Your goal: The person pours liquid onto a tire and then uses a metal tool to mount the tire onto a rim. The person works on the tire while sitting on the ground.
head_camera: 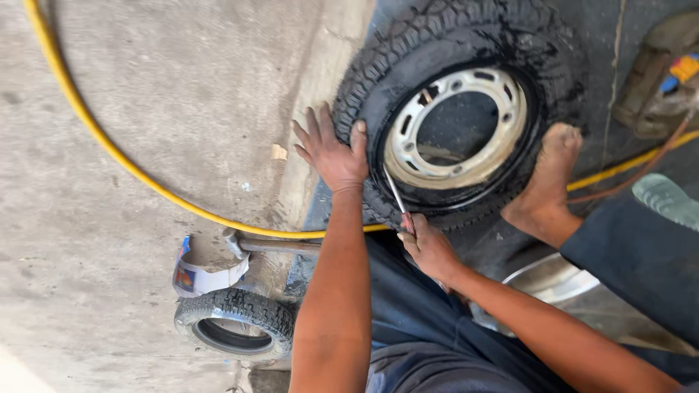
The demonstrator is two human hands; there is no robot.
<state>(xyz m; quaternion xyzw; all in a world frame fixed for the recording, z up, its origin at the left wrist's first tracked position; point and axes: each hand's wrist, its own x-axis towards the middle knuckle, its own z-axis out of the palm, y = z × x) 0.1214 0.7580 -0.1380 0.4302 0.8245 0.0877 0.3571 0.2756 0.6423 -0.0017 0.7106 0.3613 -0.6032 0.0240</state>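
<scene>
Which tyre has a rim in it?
The large tyre under the left hand, holding a pale metal rim; the small tyre lower left is empty.

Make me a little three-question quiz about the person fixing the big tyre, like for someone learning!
1. True or false: the left hand lies flat on the big tyre.
2. What does the right hand grip? A) the yellow hose B) a thin metal tool C) the small tyre
3. Whose body part presses the big tyre's right side?

Key:
1. True.
2. B; its tip sits between tyre and pale metal rim.
3. A bare foot.
</scene>
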